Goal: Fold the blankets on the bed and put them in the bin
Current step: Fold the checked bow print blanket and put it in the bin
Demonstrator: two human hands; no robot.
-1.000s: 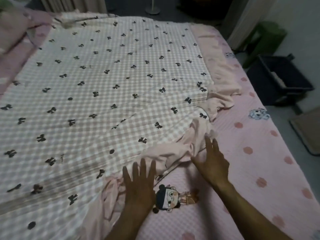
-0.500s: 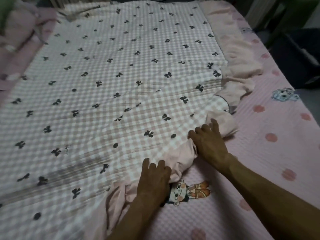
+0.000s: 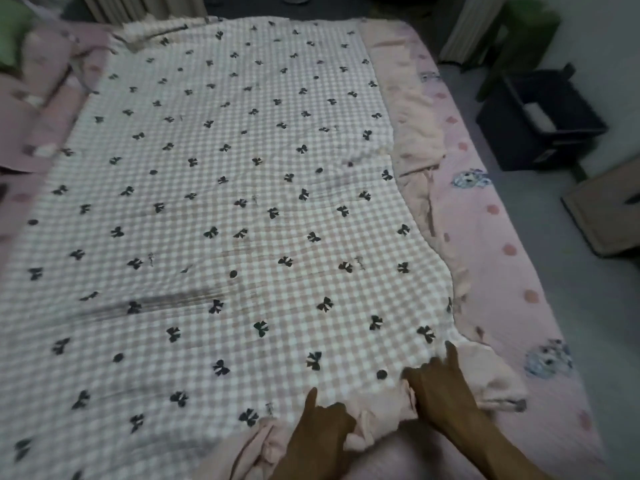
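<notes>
While both hands hold its near edge, a large cream-and-tan checked blanket printed with small black bows [image 3: 221, 209] lies spread flat over a bed covered in a pink spotted sheet [image 3: 498, 258]. The blanket fills most of the bed, with its long axis running away from the person towards the far end. A paler pink underside or second layer [image 3: 415, 133] shows along its right border.

The left hand [image 3: 320, 429] grips bunched pink cloth at the blanket's near edge, its fingers curled and one finger resting on the checked surface. The right hand [image 3: 440, 386] sits just to its right, at the blanket's near right corner, fingers curled into the cloth with one finger pointing away. Both hands are close together, so the whole blanket stretches away and to the left of them.

A dark open-topped plastic bin [image 3: 540, 123] stands on the floor beyond the blanket's far right side, well apart from the hands; the right hand is the nearer. The blanket is not yet folded, so lifting this edge towards the far end seems the likely next fold.
</notes>
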